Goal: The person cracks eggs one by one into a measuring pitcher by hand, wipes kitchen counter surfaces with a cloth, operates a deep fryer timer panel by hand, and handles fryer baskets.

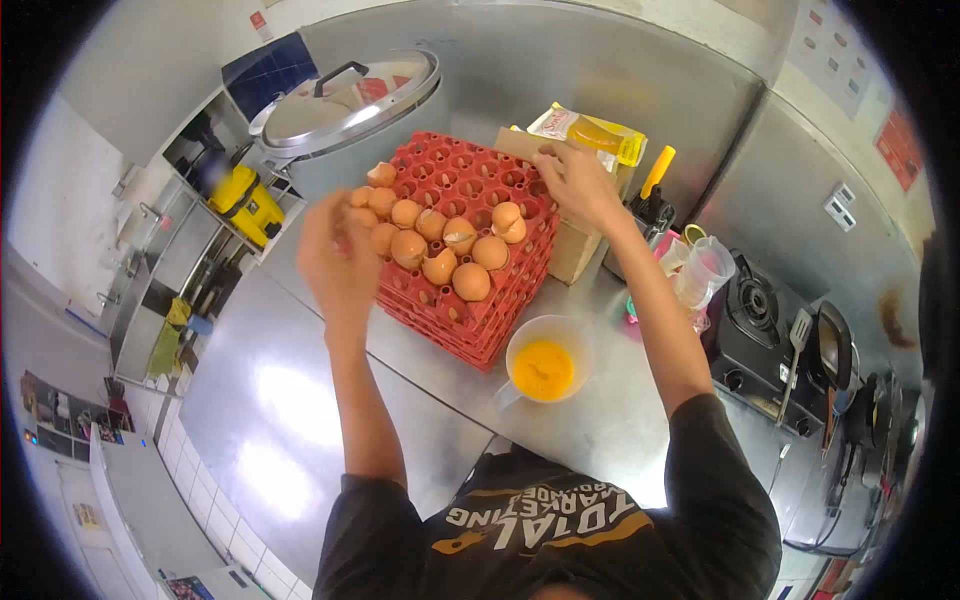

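Left of centre, the worktop (300, 350) gives a broad, flat way up to the tray stack (485, 345), whose height blocks any low sweep. Shells (472, 282) jut from its nearer and left cups; the upper cups can be crossed from above. The pot (350, 180) at upper left and the box (572, 252) at upper right wall off the back. The jug (579, 345) crowds the stack's lower right; rightward, a strip of worktop runs beneath the right forearm (650, 295) towards the stove (775, 350).
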`<state>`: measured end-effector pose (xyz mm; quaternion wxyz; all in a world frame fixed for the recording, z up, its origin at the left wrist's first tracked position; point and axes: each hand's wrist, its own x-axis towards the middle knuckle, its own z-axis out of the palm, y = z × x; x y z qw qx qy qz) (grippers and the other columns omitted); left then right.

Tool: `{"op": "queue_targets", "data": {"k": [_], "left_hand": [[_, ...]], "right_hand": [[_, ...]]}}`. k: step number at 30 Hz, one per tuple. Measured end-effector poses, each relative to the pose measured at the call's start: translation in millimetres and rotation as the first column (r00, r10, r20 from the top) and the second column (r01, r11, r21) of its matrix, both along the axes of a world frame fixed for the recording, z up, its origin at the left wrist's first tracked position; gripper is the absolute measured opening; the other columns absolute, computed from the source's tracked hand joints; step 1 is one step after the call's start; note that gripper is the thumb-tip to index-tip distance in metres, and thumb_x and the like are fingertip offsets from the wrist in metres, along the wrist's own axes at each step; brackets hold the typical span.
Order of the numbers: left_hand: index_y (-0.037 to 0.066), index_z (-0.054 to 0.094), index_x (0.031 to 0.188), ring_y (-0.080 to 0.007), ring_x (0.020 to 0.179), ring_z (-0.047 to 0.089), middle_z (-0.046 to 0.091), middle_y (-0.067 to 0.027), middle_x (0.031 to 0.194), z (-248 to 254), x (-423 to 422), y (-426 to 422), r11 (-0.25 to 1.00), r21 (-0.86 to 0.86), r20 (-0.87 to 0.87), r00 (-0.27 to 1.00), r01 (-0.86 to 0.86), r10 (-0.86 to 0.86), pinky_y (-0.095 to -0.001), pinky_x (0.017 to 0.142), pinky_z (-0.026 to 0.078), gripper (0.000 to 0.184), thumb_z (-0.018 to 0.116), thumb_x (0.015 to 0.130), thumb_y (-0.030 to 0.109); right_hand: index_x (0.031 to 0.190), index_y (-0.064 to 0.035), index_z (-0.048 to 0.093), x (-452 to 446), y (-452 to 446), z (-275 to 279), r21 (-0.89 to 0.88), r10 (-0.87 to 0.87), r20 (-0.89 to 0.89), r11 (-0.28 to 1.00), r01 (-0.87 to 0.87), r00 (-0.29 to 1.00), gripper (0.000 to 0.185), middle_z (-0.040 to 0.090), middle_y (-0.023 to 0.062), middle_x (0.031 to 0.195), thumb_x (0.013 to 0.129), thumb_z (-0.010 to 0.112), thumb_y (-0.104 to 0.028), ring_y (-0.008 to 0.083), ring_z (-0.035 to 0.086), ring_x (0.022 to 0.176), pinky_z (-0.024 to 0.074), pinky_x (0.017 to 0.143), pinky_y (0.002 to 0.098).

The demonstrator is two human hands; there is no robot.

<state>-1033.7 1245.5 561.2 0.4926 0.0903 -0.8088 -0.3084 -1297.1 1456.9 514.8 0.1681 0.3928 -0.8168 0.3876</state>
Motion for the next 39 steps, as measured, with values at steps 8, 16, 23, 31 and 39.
{"op": "queue_targets", "data": {"k": [8,16,23,31,39], "left_hand": [[-0.003,0.060,0.111,-0.0178,0.062,0.067,0.069,-0.0133,0.077,-91.3,18.7,-37.7,0.708,0.674,0.385,0.918,-0.208,-0.098,-0.0310,0.053,0.052,0.031,0.057,0.111,0.028],[-0.003,0.058,0.109,-0.0155,0.047,0.056,0.062,-0.0087,0.068,-86.2,12.3,-32.2,0.716,0.667,0.254,0.966,-0.206,0.042,-0.0300,0.042,0.041,0.022,0.060,0.109,0.019],[-0.001,0.063,0.106,-0.0121,0.045,0.052,0.062,-0.0067,0.065,-43.8,46.5,-52.5,0.748,0.651,0.151,0.988,-0.131,0.041,-0.0277,0.041,0.037,0.017,0.064,0.106,0.016],[0.000,0.066,0.108,-0.0076,0.046,0.045,0.060,-0.0024,0.064,-14.2,229.3,-66.4,0.721,0.612,0.259,0.944,-0.325,0.205,-0.0252,0.041,0.031,0.018,0.064,0.109,0.019],[0.003,0.064,0.111,-0.0092,0.045,0.050,0.062,-0.0029,0.065,-102.2,380.6,-44.0,0.576,0.666,0.405,0.878,-0.474,0.255,-0.0248,0.040,0.035,0.019,0.065,0.110,0.021]], "right_hand": [[0.109,0.0028,0.077,-62.5,-52.6,-0.9,0.299,0.090,0.341,0.933,-0.199,0.936,0.049,0.077,0.0229,0.090,0.104,0.064,-0.045,0.0349,0.076,0.086,0.0574,0.080,0.0466],[0.100,0.0040,0.077,-80.9,-64.5,-12.1,0.043,0.174,0.303,0.980,-0.196,0.937,0.054,0.074,0.0209,0.077,0.101,0.066,-0.049,0.0334,0.073,0.072,0.0574,0.072,0.0451],[0.095,0.0042,0.079,-23.6,-46.7,74.7,0.080,0.145,0.520,0.973,-0.218,0.842,0.055,0.077,0.0232,0.082,0.102,0.065,-0.049,0.0375,0.078,0.081,0.0605,0.076,0.0480],[0.097,0.0042,0.073,129.3,-75.0,66.9,0.057,0.348,0.081,0.934,-0.353,0.934,0.039,0.074,0.0214,0.089,0.103,0.064,-0.034,0.0401,0.073,0.086,0.0580,0.077,0.0492],[0.113,0.0007,0.068,302.2,-76.2,-48.4,0.111,0.388,0.157,0.907,-0.407,0.908,0.030,0.066,0.0229,0.110,0.102,0.067,-0.027,0.0438,0.068,0.103,0.0566,0.086,0.0533]]}}
